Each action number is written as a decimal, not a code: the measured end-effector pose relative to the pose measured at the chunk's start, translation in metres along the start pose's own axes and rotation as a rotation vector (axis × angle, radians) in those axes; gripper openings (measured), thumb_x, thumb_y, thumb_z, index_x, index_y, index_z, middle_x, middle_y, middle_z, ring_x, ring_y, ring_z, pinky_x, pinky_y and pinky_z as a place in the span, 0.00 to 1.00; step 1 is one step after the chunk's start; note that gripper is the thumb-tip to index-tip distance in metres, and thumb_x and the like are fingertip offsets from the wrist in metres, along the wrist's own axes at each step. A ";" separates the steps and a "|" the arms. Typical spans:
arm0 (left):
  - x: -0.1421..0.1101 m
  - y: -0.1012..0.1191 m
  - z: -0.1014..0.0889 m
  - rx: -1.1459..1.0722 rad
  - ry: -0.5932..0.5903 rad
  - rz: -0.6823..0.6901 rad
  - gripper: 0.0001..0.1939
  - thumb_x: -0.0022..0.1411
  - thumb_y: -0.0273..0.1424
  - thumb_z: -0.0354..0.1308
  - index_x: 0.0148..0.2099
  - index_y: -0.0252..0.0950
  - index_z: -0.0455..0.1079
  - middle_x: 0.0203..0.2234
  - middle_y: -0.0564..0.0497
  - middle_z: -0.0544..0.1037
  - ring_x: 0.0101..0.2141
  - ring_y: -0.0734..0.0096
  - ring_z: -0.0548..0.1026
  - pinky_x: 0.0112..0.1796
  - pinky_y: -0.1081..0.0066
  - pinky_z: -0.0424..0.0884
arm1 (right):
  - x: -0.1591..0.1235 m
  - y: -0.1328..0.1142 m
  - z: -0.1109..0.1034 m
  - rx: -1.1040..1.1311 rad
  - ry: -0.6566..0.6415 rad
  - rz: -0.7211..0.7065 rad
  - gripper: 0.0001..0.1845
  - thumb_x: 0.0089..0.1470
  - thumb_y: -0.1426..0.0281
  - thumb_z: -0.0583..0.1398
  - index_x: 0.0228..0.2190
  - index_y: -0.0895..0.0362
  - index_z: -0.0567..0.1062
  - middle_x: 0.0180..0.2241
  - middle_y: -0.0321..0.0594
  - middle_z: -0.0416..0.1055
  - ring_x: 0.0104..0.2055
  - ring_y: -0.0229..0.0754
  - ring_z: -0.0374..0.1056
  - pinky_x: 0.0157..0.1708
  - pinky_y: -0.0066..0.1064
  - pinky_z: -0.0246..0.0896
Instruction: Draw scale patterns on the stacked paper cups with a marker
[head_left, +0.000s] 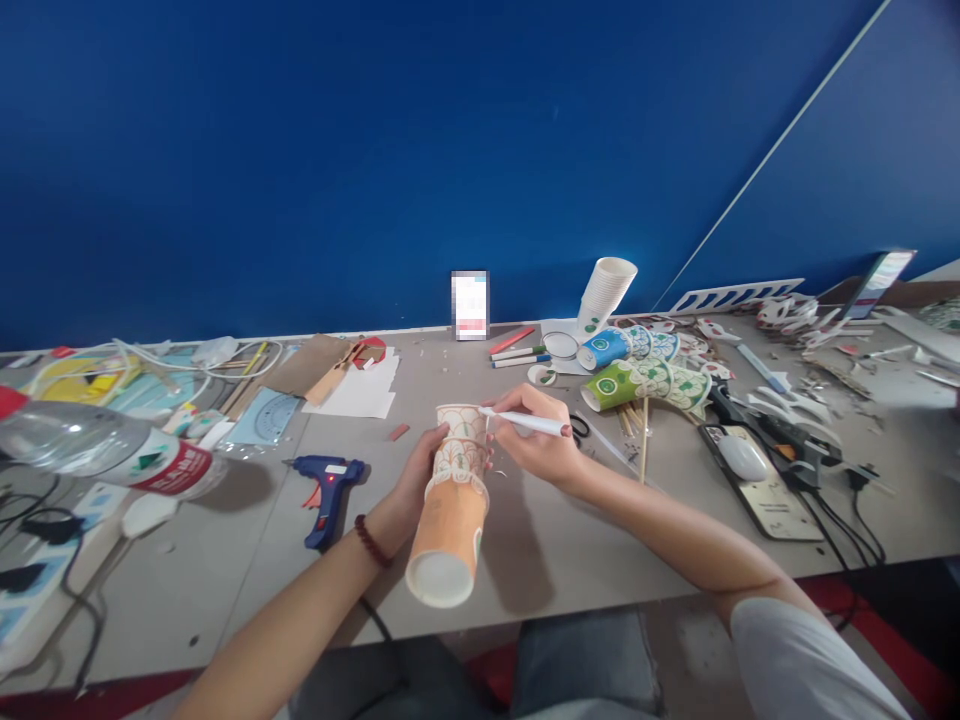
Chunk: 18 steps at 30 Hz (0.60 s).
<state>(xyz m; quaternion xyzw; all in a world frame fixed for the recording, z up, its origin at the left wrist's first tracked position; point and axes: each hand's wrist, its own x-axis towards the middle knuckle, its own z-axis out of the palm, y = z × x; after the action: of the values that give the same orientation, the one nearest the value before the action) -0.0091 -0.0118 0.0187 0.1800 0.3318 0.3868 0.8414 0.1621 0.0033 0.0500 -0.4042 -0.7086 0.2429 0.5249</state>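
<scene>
My left hand [420,468] is wrapped round a column of joined paper cups [448,505], painted orange at the near end and drawn with orange scallop lines further up. The column tilts, with a white cup bottom facing me. In my right hand [541,432] is a white marker pen [525,422] with a reddish end; its tip is at the rim of the farthest cup. Whether the tip touches the paper I cannot tell. Left of the column a blue hot glue gun [328,490] lies on the table, a light glowing on it.
A water bottle [112,450] and power strip [67,560] lie at left. At right are blue cups [611,347], green cups [637,385], a cup stack [606,292], markers [517,352], scissors [579,428] and a phone [772,500] under a mouse. Another phone [470,305] leans on the wall.
</scene>
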 end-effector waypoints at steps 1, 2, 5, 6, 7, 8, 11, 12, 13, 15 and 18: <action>0.001 0.001 -0.002 -0.010 -0.005 -0.001 0.20 0.57 0.43 0.52 0.38 0.31 0.74 0.26 0.43 0.79 0.25 0.63 0.77 0.26 0.69 0.70 | 0.000 0.000 0.000 0.004 0.003 -0.008 0.06 0.44 0.76 0.57 0.27 0.54 0.68 0.29 0.40 0.78 0.33 0.43 0.75 0.32 0.33 0.68; 0.002 0.001 -0.004 -0.017 -0.002 -0.001 0.20 0.57 0.43 0.52 0.39 0.31 0.74 0.26 0.44 0.79 0.26 0.62 0.77 0.27 0.69 0.71 | 0.000 -0.001 -0.001 0.006 0.006 -0.014 0.06 0.44 0.76 0.57 0.27 0.53 0.68 0.29 0.40 0.78 0.34 0.44 0.76 0.32 0.33 0.68; 0.003 0.002 -0.007 -0.008 -0.021 0.053 0.18 0.55 0.43 0.54 0.36 0.33 0.74 0.25 0.45 0.79 0.26 0.62 0.77 0.26 0.69 0.70 | 0.001 -0.001 -0.001 0.010 0.015 -0.027 0.05 0.45 0.75 0.57 0.27 0.53 0.68 0.29 0.40 0.77 0.35 0.44 0.76 0.33 0.33 0.68; 0.003 0.001 -0.007 -0.003 -0.032 0.087 0.18 0.55 0.43 0.54 0.36 0.32 0.74 0.24 0.45 0.79 0.25 0.63 0.77 0.26 0.69 0.70 | 0.001 -0.001 -0.001 0.012 0.017 -0.031 0.05 0.45 0.75 0.57 0.27 0.53 0.68 0.28 0.39 0.77 0.35 0.44 0.76 0.32 0.33 0.68; 0.002 0.001 -0.007 -0.001 -0.043 0.118 0.19 0.54 0.43 0.54 0.37 0.32 0.74 0.24 0.46 0.79 0.25 0.63 0.76 0.26 0.69 0.70 | 0.001 -0.002 -0.001 0.014 0.018 -0.033 0.05 0.45 0.75 0.57 0.27 0.53 0.68 0.27 0.39 0.76 0.35 0.44 0.76 0.32 0.32 0.68; 0.002 0.001 -0.007 -0.005 -0.053 0.141 0.20 0.54 0.43 0.54 0.38 0.31 0.74 0.25 0.45 0.79 0.25 0.63 0.76 0.26 0.69 0.70 | 0.001 -0.002 -0.001 0.016 0.018 -0.035 0.05 0.45 0.75 0.57 0.27 0.53 0.68 0.27 0.39 0.76 0.35 0.44 0.76 0.32 0.32 0.68; 0.003 0.001 -0.008 -0.053 -0.072 0.144 0.23 0.53 0.43 0.55 0.42 0.30 0.73 0.29 0.45 0.79 0.29 0.62 0.77 0.29 0.67 0.71 | 0.001 -0.002 0.000 0.027 0.016 -0.030 0.05 0.45 0.75 0.57 0.26 0.54 0.68 0.26 0.39 0.76 0.36 0.45 0.76 0.31 0.32 0.68; 0.003 0.001 -0.008 -0.073 -0.074 0.135 0.23 0.52 0.43 0.55 0.43 0.30 0.73 0.30 0.44 0.79 0.30 0.62 0.77 0.32 0.67 0.72 | 0.001 -0.002 0.000 0.033 0.013 -0.026 0.05 0.45 0.75 0.57 0.26 0.54 0.67 0.26 0.38 0.76 0.36 0.45 0.76 0.31 0.32 0.68; 0.004 0.001 -0.009 -0.089 -0.075 0.127 0.24 0.52 0.43 0.56 0.44 0.30 0.73 0.32 0.44 0.79 0.31 0.63 0.77 0.34 0.66 0.72 | 0.001 -0.002 0.000 0.040 0.008 -0.022 0.05 0.45 0.76 0.57 0.26 0.54 0.67 0.27 0.38 0.76 0.36 0.45 0.76 0.32 0.32 0.68; 0.004 0.001 -0.010 -0.104 -0.080 0.119 0.24 0.51 0.43 0.56 0.46 0.31 0.72 0.33 0.44 0.79 0.33 0.63 0.77 0.37 0.65 0.73 | 0.001 -0.002 0.000 0.050 0.000 -0.020 0.05 0.45 0.76 0.57 0.26 0.53 0.67 0.27 0.38 0.76 0.36 0.45 0.76 0.32 0.33 0.68; 0.004 0.000 -0.009 -0.097 -0.085 0.129 0.24 0.51 0.43 0.56 0.46 0.32 0.72 0.36 0.44 0.78 0.35 0.61 0.76 0.38 0.63 0.73 | 0.001 -0.001 0.000 0.068 0.013 -0.029 0.05 0.45 0.76 0.57 0.26 0.53 0.67 0.27 0.38 0.76 0.36 0.45 0.76 0.32 0.33 0.68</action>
<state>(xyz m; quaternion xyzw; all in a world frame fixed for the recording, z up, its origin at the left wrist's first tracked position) -0.0141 -0.0082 0.0107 0.1762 0.2645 0.4477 0.8358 0.1620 0.0033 0.0515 -0.3773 -0.7024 0.2566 0.5463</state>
